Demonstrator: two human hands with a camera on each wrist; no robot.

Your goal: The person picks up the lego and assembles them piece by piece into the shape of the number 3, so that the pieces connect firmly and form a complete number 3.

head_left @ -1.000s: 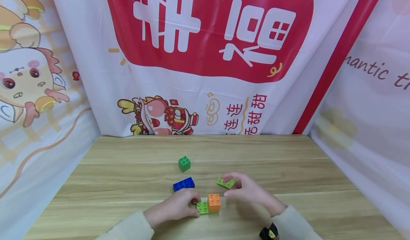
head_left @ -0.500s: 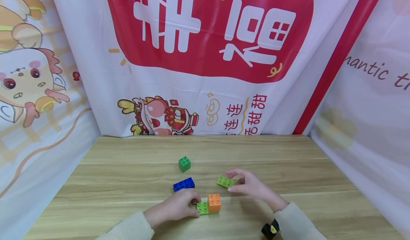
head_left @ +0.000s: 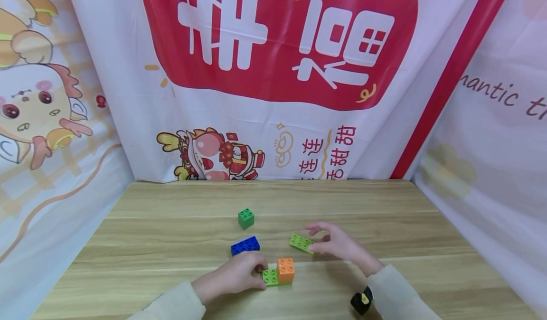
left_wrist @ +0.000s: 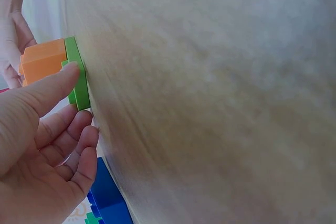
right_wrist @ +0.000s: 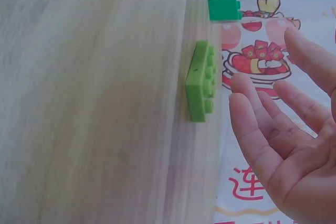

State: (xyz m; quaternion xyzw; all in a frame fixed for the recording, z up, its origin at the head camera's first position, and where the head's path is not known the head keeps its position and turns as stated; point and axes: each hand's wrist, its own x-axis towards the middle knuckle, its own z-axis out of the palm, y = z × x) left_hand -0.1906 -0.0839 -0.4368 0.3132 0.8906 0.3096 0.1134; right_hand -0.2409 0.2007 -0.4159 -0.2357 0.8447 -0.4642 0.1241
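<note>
Left hand [head_left: 238,273]: green base [head_left: 270,277] pinched, orange block [head_left: 286,270] seemingly steadied; right hand [head_left: 334,243]: unclenched, empty, lime brick [head_left: 301,242] at nine o'clock.

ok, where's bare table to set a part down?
Right: table between the right hand and the right cloth. Left: from the blue brick and green cube to the left cloth. Back: behind the green cube. Crowded: front middle, left hand pinching the lime base under the orange block, blue brick close by; right hand beside the loose lime brick.
</note>
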